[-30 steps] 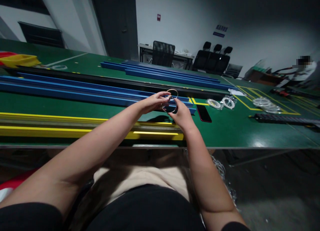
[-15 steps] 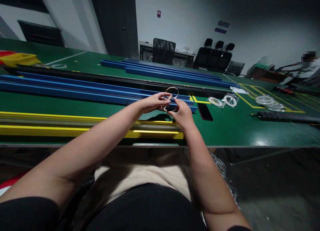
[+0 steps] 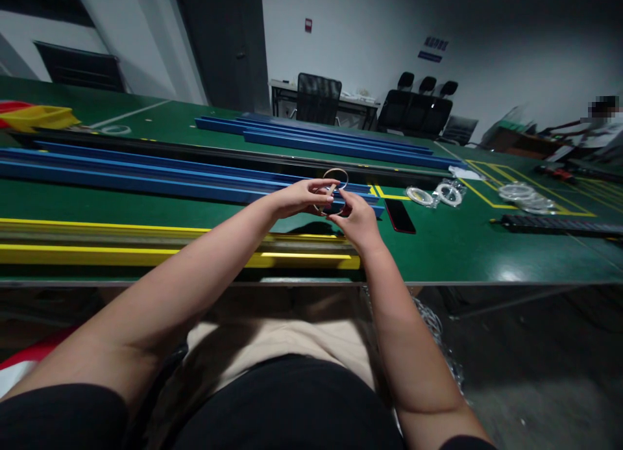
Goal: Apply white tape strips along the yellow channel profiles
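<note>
Both my hands meet over the green table point(image 3: 448, 255), just above the blue rails point(image 3: 146, 174). My left hand point(image 3: 299, 198) pinches a thin metal ring point(image 3: 335, 173) that stands up above my fingers. My right hand point(image 3: 356, 217) pinches a second ring point(image 3: 333, 210) held lower, overlapping the first. Both hands have their fingers closed on the rings. Whether the two rings are linked I cannot make out.
Yellow rails point(image 3: 146, 255) run along the near table edge. A dark phone point(image 3: 399, 215) lies right of my hands, with bagged rings point(image 3: 435, 195) beyond and more point(image 3: 523, 197) farther right beside a black strip point(image 3: 559, 225). Another person point(image 3: 596, 128) sits far right. Black chairs point(image 3: 418, 109) stand behind.
My hands and the rings stay in almost the same place; the fingers shift slightly on the rings and the lower ring turns a little.
</note>
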`<state>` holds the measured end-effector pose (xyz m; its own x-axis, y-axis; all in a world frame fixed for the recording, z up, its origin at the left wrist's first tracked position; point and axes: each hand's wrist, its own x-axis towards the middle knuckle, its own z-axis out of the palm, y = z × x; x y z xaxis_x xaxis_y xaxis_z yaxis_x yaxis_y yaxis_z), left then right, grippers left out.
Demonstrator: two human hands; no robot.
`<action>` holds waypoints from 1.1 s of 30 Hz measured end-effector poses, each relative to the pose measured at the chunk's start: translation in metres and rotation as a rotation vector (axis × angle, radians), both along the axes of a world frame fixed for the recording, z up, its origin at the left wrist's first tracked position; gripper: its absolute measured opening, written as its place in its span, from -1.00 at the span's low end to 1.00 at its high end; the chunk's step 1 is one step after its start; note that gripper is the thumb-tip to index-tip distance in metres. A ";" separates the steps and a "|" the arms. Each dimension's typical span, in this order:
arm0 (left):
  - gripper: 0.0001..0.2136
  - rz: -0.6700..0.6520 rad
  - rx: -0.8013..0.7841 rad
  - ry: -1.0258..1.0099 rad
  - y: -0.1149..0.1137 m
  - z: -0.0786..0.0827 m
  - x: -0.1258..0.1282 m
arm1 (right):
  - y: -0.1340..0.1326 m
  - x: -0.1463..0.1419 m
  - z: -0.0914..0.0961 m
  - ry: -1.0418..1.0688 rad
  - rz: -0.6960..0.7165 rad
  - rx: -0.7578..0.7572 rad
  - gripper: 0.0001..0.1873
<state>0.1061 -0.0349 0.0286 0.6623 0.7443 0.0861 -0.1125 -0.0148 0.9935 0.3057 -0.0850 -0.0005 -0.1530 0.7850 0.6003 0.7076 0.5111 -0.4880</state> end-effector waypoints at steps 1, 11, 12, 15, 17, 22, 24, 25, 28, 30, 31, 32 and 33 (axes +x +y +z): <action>-0.33 0.000 -0.001 0.004 -0.001 0.000 0.000 | -0.001 0.000 0.001 0.001 0.005 -0.007 -0.25; -0.35 0.002 0.028 -0.022 -0.003 -0.003 0.004 | 0.000 -0.001 0.000 -0.021 0.011 0.016 -0.28; -0.35 -0.007 0.030 -0.025 -0.003 -0.003 0.004 | 0.000 0.000 0.000 -0.021 0.007 0.010 -0.28; -0.35 -0.002 0.039 -0.048 -0.003 -0.003 0.005 | 0.000 0.001 -0.001 -0.017 -0.004 -0.001 -0.28; -0.32 0.015 0.037 -0.062 -0.003 -0.002 0.006 | 0.000 0.001 -0.001 -0.004 -0.004 0.006 -0.26; -0.36 0.112 -0.094 -0.158 -0.002 0.001 0.005 | 0.000 0.002 -0.003 0.083 0.032 0.000 -0.23; -0.42 0.139 -0.108 -0.131 0.000 0.000 0.004 | -0.001 0.003 -0.002 0.115 0.070 -0.022 -0.21; -0.46 0.133 -0.098 -0.101 0.000 -0.001 0.004 | -0.001 0.003 -0.002 0.127 0.088 -0.032 -0.20; -0.55 0.082 -0.061 -0.029 0.000 -0.004 0.005 | -0.001 0.003 -0.001 0.154 0.131 -0.057 -0.17; -0.56 0.070 -0.046 -0.014 0.000 -0.005 0.006 | 0.000 0.003 -0.001 0.150 0.155 -0.061 -0.17; -0.56 0.068 -0.046 -0.012 0.000 -0.005 0.007 | 0.001 0.003 -0.002 0.135 0.163 -0.062 -0.17; -0.56 0.068 -0.054 -0.012 0.000 -0.005 0.007 | 0.003 0.004 -0.003 0.111 0.163 -0.066 -0.17; -0.56 0.072 -0.068 -0.016 0.000 -0.005 0.007 | 0.005 0.006 -0.004 0.080 0.152 -0.075 -0.17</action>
